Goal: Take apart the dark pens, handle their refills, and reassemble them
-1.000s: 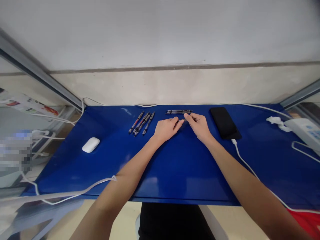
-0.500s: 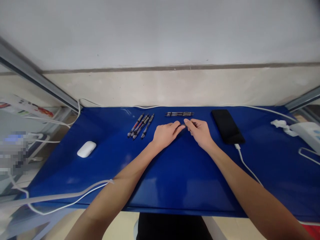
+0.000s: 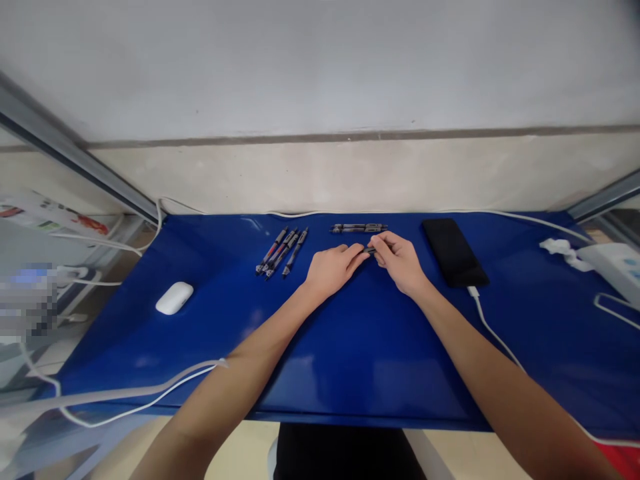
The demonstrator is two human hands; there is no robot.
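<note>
Between my two hands, low over the blue table (image 3: 320, 360), is a dark pen (image 3: 369, 250); only a short stretch of it shows. My left hand (image 3: 334, 265) is closed on its left part, thumb and fingers together. Pinched fingers of my right hand (image 3: 395, 259) grip its right part. Just beyond my hands, pens (image 3: 357, 228) with grey clips lie side by side, parallel to the wall. To the left of my left hand lies a group of several pens (image 3: 280, 252), slanting, some with red inside their clear barrels.
A white earbud case (image 3: 175, 298) sits at the left. Right of my hands lies a black phone (image 3: 454, 252) with a white cable (image 3: 493, 333) plugged in. A white power strip (image 3: 613, 267) is at the right edge. Another white cable (image 3: 150, 397) crosses the front left near my forearm.
My right hand's fingers have shifted slightly up around the pen, and a little more of the pen shows between my hands. My left hand stays nearly in place.
</note>
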